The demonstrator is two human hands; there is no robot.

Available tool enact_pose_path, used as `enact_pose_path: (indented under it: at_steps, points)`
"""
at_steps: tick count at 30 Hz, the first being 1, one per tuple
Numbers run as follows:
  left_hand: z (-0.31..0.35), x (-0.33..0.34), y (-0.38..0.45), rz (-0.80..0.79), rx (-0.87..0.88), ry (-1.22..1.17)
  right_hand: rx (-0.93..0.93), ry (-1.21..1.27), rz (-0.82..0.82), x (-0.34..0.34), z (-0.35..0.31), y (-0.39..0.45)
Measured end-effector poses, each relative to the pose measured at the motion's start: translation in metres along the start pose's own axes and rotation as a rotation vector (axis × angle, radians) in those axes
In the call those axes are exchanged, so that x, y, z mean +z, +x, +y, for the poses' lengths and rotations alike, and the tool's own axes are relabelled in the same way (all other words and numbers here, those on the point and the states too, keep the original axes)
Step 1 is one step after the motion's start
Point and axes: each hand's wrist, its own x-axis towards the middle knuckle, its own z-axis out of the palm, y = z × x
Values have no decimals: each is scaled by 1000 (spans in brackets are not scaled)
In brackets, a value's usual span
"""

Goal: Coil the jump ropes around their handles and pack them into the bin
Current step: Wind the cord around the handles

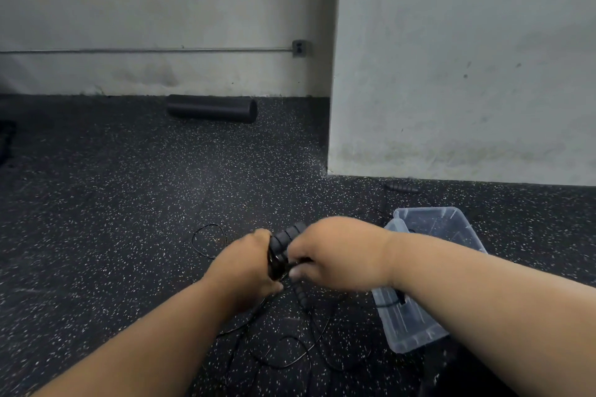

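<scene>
My left hand (250,263) grips black ribbed jump rope handles (287,240) held together above the floor. My right hand (335,251) pinches the thin black rope against the handles, just right of my left hand. Loose black rope (290,351) trails from the handles and lies in loops on the speckled floor, with one loop (208,240) to the left. Another black handle (300,295) hangs or lies just below my hands. A clear plastic bin (435,226) sits on the floor at the right, partly hidden by my right forearm. A further black handle (401,187) lies by the wall.
A black foam roller (211,108) lies against the back wall. A grey wall corner (330,138) juts out at right. An electrical outlet box (300,48) with conduit is on the back wall. Dark speckled rubber floor (113,203) spreads to the left.
</scene>
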Motion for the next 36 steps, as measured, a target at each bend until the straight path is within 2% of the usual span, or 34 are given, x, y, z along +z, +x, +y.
enact_pose_path:
  at_steps: [4,6,8,12,14,16,18,21,24,27,30,34,36]
  points:
    - [20,3,-7,-15,335,55,137,329,170,-21,31,3]
    - [33,-5,-17,8,439,15,189,538,198,-17,51,6]
    - [39,-13,-24,53,428,-119,212,704,173,-9,64,7]
    - [28,-23,-28,246,257,-511,252,765,150,12,74,12]
    - [20,-25,-27,255,169,-706,289,727,121,23,63,16]
    - [15,-25,-22,250,89,-739,301,624,34,35,47,20]
    - [5,-22,-15,220,55,-595,238,358,-39,44,31,19]
    - [-7,-13,-4,80,12,-235,126,-3,-82,43,17,14]
    - [-4,-4,-3,-31,56,20,56,-99,-69,22,12,9]
    - [9,1,-9,-136,265,85,108,199,26,-2,23,2]
    - [28,-7,-22,-101,413,28,154,485,74,-9,45,0]
    - [42,-20,-42,14,353,-350,174,874,43,-4,67,-4]
    - [39,-21,-47,87,296,-533,187,794,15,4,64,-4]
